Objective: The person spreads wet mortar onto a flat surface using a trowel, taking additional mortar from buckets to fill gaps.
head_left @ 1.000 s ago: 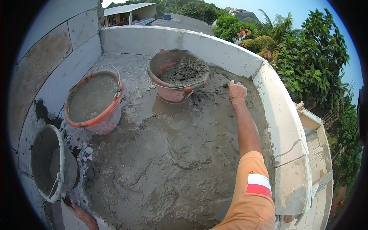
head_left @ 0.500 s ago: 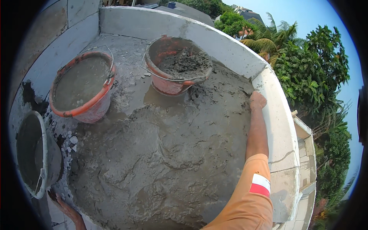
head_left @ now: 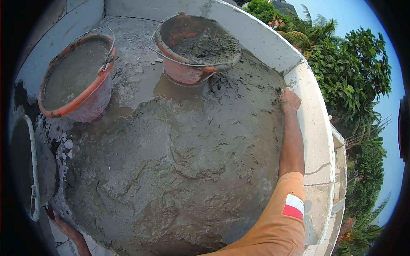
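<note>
A broad bed of wet grey mortar (head_left: 171,145) spreads over the floor inside a low wall. My right arm reaches along the wall, and my right hand (head_left: 291,100) is closed in a fist at the mortar's right edge, close against the wall's inner face. Whatever it grips is hidden under the fist. At the lower left my left hand (head_left: 57,219) lies low by the base of a grey bucket (head_left: 35,170), its fingers stretched out and partly in shadow; it appears to hold nothing.
An orange bucket of soupy grey mix (head_left: 92,100) stands at the left. Another orange bucket with thick, lumpy mortar (head_left: 185,73) sits at the far middle. The pale low wall (head_left: 314,106) curves round the right side, with trees (head_left: 346,77) beyond. White chips (head_left: 68,144) lie by the grey bucket.
The view has shifted, so buckets and wall appear higher. My right fist has come slightly nearer along the wall. My left hand remains beside the grey bucket.
</note>
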Tool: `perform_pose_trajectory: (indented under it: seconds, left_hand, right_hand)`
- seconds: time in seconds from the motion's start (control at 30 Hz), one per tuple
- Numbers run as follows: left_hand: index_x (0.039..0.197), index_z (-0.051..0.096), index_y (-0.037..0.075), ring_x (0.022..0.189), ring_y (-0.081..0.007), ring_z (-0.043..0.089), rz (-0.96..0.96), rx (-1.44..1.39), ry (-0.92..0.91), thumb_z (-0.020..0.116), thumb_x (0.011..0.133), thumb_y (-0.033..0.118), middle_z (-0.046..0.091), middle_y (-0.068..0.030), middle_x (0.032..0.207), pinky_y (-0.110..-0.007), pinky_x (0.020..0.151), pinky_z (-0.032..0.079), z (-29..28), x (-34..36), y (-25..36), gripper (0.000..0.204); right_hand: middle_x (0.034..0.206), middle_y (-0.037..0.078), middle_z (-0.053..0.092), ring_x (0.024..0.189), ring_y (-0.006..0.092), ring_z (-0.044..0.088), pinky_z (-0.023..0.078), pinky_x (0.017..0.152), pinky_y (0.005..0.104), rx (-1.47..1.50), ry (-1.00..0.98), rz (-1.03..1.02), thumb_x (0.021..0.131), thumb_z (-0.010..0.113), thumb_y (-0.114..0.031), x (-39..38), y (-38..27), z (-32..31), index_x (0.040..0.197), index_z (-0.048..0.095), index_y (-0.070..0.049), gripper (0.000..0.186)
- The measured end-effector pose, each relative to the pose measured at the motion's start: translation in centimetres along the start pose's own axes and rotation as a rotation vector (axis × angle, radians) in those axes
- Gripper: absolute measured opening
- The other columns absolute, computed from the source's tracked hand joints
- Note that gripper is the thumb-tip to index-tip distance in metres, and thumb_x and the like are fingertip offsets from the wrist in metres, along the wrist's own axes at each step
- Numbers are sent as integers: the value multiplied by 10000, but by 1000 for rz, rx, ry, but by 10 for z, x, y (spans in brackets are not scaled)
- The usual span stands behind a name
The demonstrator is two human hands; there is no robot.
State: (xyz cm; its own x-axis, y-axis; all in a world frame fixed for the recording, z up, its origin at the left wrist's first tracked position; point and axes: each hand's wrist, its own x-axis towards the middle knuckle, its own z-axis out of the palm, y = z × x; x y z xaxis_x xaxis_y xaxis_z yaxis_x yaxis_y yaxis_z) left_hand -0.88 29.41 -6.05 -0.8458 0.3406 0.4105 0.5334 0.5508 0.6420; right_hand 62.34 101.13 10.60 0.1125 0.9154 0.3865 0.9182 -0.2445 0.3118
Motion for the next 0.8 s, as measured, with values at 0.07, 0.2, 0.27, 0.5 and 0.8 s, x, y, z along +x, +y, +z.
perform_pose_trajectory:
  seconds: [0.07,0.2,0.27,0.5,0.8]
  left_hand:
    - [1442,399,-37,1425,-309,309,10,-5,24,273,1053,352,326,-205,1539,-412,1181,221,-1,2,-16,564]
    - [1445,400,-36,1414,-312,328,16,58,34,281,1054,351,362,-206,1517,-419,1181,223,-1,-1,-34,563]
    - [1449,391,-36,1415,-317,327,86,87,39,270,1054,357,364,-209,1515,-423,1181,221,-2,-4,-38,570]
    - [1450,377,-51,1438,-331,286,34,-37,4,323,1051,392,305,-224,1548,-428,1184,211,5,-4,-25,599]
    - [1464,359,-42,1403,-333,348,41,57,39,241,1052,438,389,-217,1498,-427,1175,228,8,-10,-28,643]
  right_hand:
    - [1033,107,732,956,277,712,560,796,405,-74,-72,-37,933,509,-226,7,10,4,1039,738,-135,268]
    - [1077,93,726,993,273,703,558,807,405,-68,-100,8,924,502,-199,1,25,-15,1054,737,-142,274]
    - [1103,104,719,1035,278,689,551,829,410,-76,-195,90,900,558,-231,0,21,-32,1065,733,-136,259]
    - [1091,167,706,1060,330,668,536,859,437,52,-293,77,863,668,-359,-66,22,-70,1087,704,-98,345]
    - [1019,212,701,993,392,667,535,828,481,246,-239,-155,893,635,-436,-142,1,-111,1199,618,-85,467]
